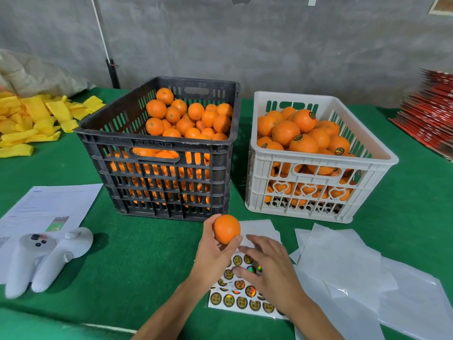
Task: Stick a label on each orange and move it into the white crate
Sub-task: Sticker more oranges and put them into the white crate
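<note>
My left hand (212, 253) grips a bare orange (226, 228) in front of the black crate (157, 175), which is full of unlabelled oranges. My right hand (269, 266) hovers with fingers spread over the sheet of round gold labels (241, 300), fingertips near the labels; whether it touches one I cannot tell. To the right stands the white crate (318, 204), piled with oranges that carry labels (304, 141).
Used white backing sheets (343, 261) lie at the right. Two white controllers (46, 258) and a printed paper (49, 204) lie at the left. Yellow foam nets (31, 121) are heaped at the back left, red cartons (431, 114) at the far right. Green cloth (137, 253) covers the table.
</note>
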Motion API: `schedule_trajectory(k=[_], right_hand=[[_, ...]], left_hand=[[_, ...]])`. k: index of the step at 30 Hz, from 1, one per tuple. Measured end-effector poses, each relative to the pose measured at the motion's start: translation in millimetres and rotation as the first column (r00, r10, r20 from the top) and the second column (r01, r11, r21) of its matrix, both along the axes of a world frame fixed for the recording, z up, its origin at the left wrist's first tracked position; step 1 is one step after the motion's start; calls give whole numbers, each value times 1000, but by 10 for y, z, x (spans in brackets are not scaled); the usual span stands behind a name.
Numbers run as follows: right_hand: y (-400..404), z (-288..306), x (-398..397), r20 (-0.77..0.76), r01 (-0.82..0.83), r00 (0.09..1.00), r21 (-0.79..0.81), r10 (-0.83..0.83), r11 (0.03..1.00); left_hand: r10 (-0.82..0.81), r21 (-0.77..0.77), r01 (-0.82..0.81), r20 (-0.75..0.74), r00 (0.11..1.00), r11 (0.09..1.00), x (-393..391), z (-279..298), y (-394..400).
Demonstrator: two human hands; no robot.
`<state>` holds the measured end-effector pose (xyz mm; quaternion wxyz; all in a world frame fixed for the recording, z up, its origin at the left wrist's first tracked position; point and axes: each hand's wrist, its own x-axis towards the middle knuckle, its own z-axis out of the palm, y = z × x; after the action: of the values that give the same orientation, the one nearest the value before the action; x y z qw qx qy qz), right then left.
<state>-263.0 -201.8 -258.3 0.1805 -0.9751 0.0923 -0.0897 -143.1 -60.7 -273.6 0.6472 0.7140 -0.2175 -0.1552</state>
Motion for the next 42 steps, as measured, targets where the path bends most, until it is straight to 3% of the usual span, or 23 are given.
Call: schedule_trajectory(k=[7,12,19,24,29,33,42], right_hand=[[-67,31,-1,156,111,983,-91,-96,990],[37,-33,-6,1,180,984,-14,-180,984],[52,-19,52,23,176,984,34,-176,984],[-15,3,62,16,125,992,123,-128,984],[-180,30,16,16,27,999,272,-33,962],[-125,6,12,59,91,993,219,-107,971],[-66,-3,48,90,153,980,234,-178,960]], left_hand=[[29,-37,-30,-21,999,999,1,34,-5],[21,-58,-22,-17,1000,998,1,29,-10],[36,-84,-39,-28,999,996,-8,48,-5],[34,-116,-36,-18,999,993,-40,61,-5],[2,-47,0,41,999,999,-78,70,17],[-30,17,29,64,997,999,-82,45,8],[-7,-22,9,71,997,1000,-100,92,-4]])
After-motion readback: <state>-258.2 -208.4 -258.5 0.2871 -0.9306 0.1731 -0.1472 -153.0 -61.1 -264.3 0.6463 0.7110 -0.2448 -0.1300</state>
